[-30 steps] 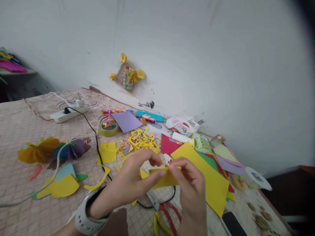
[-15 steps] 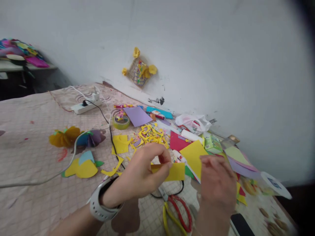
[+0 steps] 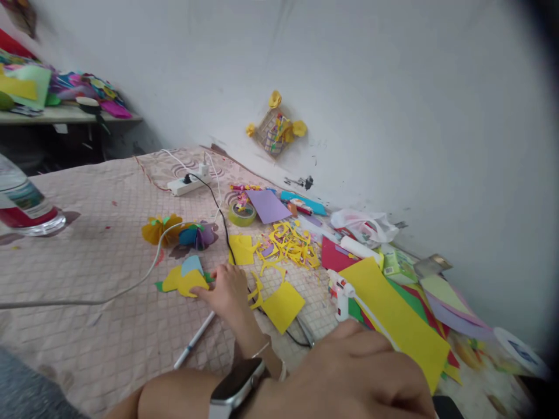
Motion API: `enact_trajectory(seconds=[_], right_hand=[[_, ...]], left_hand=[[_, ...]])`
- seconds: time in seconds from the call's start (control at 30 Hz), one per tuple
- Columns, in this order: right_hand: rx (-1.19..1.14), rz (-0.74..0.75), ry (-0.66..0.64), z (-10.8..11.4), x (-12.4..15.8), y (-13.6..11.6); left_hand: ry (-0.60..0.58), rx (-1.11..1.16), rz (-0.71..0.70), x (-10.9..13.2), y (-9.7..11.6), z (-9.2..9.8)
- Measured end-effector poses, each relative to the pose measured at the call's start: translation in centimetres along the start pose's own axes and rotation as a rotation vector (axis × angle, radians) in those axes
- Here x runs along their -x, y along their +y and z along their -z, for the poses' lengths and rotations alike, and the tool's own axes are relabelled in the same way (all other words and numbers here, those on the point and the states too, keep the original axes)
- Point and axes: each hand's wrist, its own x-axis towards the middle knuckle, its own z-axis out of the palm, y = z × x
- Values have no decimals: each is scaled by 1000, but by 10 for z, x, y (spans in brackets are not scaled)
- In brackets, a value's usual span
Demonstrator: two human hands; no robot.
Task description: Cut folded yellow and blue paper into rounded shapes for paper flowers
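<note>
The right hand (image 3: 227, 289), a thin bracelet (image 3: 261, 350) round its wrist, crosses under the other arm. Its grip is spread, thumb and fingertips apart, with the thumb at the edge of a rounded yellow paper cutout (image 3: 190, 281). The cutout lies on the worktop (image 3: 126, 331) just left of this grip, with a light-blue paper piece (image 3: 191, 265) at its far side and a green leaf-shaped paper tip (image 3: 163, 286) farther left.

The left hand (image 3: 349, 372), with a dark-faced watch (image 3: 238, 381) at the wrist, is curled; its fingertips are hidden, so I cannot tell whether its grip holds anything. Just beyond it is a white glue gun (image 3: 342, 294), beside a large yellow paper sheet (image 3: 393, 320).

Right of the right grip lie a narrow curved yellow offcut (image 3: 256, 289) and a flat yellow paper square (image 3: 283, 305). Beyond that grip stand an orange pleated paper flower (image 3: 158, 230) and a blue-and-purple one (image 3: 196, 236). Nearer than the grip lies a slim white stick (image 3: 195, 339).
</note>
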Motion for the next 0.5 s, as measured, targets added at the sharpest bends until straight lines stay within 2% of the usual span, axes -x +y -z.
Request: enact_trajectory(seconds=[0.07, 0.17, 0.23, 0.33, 0.43, 0.5], right_hand=[[45, 0, -29, -10, -4, 2], [56, 6, -51, -13, -3, 8], [43, 11, -38, -12, -1, 11], [3, 26, 28, -8, 2, 12], [-88, 35, 151, -1, 2, 13], [-179, 17, 285, 10, 2, 20]], left_hand=[[16, -21, -77, -1, 2, 9], [69, -8, -168, -6, 5, 22], [126, 27, -137, -10, 9, 29], [178, 69, -18, -15, 17, 34], [233, 78, 45, -19, 17, 37], [302, 63, 83, -23, 8, 40]])
